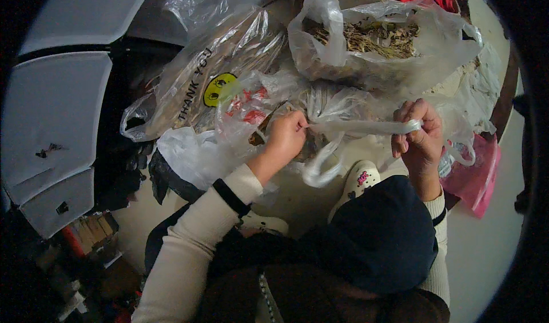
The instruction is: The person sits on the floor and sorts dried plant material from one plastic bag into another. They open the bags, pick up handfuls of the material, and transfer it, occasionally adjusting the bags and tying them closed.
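My left hand point(286, 136) pinches one end of a stretched strip of translucent plastic bag point(360, 127), and my right hand point(418, 130) grips its other end at the right. Below the strip, a whitish loop of bag handle point(321, 168) hangs down. Just behind it lies the gathered body of a clear plastic bag point(339, 102); whether the strip belongs to it cannot be told. Left of my left hand is a clear bag with red print point(253, 104). Farther back stands an open translucent bag of dried plant stems and leaves point(377, 40).
A clear bag with a yellow smiley point(219, 89) lies at the left, beside white point(188, 151) and black plastic bags point(165, 173). A pink bag point(476, 173) is at the right. Grey panels point(55, 117) stand far left. My light clogs point(362, 178) are below the hands.
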Tool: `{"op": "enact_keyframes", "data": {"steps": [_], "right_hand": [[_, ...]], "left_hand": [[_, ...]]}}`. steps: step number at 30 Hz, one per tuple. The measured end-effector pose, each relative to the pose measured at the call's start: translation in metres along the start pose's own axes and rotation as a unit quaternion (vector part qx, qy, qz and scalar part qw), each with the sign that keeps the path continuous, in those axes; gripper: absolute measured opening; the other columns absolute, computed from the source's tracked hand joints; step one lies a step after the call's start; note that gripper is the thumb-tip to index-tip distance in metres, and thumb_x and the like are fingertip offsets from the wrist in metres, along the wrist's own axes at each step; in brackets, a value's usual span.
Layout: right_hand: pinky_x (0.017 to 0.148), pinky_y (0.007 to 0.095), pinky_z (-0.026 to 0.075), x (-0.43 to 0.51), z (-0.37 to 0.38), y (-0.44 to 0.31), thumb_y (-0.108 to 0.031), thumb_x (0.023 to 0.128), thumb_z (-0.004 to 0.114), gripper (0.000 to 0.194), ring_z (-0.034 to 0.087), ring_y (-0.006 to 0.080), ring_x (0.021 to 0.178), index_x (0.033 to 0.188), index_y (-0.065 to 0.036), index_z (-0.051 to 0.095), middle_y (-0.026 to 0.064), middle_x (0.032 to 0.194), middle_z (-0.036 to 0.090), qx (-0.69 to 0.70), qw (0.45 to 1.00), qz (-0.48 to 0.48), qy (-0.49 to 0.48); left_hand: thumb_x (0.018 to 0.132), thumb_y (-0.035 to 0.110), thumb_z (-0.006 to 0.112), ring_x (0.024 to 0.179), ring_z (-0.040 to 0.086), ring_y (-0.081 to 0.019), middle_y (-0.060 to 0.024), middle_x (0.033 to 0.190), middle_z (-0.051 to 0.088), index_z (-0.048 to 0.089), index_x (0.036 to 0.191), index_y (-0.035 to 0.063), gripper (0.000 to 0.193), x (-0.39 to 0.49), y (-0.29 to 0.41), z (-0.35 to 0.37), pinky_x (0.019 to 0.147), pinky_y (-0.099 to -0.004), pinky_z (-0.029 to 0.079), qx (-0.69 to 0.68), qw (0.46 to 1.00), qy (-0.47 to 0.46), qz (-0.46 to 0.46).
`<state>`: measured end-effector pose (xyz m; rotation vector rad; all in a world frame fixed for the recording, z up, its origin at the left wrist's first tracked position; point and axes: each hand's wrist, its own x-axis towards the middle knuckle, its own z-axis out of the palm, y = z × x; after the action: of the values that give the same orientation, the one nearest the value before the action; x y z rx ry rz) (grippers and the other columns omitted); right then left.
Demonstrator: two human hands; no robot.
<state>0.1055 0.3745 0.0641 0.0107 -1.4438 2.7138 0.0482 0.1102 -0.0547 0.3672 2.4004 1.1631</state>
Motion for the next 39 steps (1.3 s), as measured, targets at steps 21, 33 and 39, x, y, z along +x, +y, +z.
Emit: {"op": "enact_keyframes", "data": {"steps": [21, 33, 39], "right_hand": [[0.062, 0.0409, 0.046, -0.002, -0.029, 0.11, -0.006, 0.078, 0.065, 0.015, 0.057, 0.0387, 0.068, 0.088, -0.002, 0.053, 0.0185, 0.078, 0.058, -0.643, 0.766, 0.018, 0.001], [0.088, 0.0433, 0.042, 0.007, -0.034, 0.074, 0.0, 0.072, 0.067, 0.041, 0.055, 0.0353, 0.097, 0.11, -0.004, 0.052, 0.0154, 0.099, 0.058, -0.708, 0.699, -0.075, 0.069], [0.088, 0.0435, 0.04, 0.019, 0.01, 0.084, 0.001, 0.066, 0.065, 0.052, 0.053, 0.0353, 0.099, 0.116, -0.006, 0.053, 0.0146, 0.097, 0.058, -0.673, 0.739, 0.024, -0.005]], "left_hand": [[0.081, 0.002, 0.062, 0.079, 0.061, -0.0309, -0.0114, 0.088, 0.059, 0.059, 0.092, 0.005, 0.012, -0.005, -0.001, -0.056, 0.069, -0.0396, 0.049, 0.108, 0.989, -0.019, 0.098], [0.078, 0.009, 0.067, 0.116, 0.049, -0.0297, -0.0113, 0.124, 0.054, 0.051, 0.118, 0.0071, 0.043, -0.011, -0.002, -0.102, 0.1, -0.0409, 0.034, 0.261, 0.95, 0.05, 0.166], [0.075, 0.007, 0.069, 0.114, 0.048, -0.0346, -0.0135, 0.118, 0.056, 0.04, 0.137, 0.0104, 0.068, -0.009, 0.055, -0.06, 0.105, -0.0445, 0.029, 0.187, 0.957, -0.072, 0.211]]}}
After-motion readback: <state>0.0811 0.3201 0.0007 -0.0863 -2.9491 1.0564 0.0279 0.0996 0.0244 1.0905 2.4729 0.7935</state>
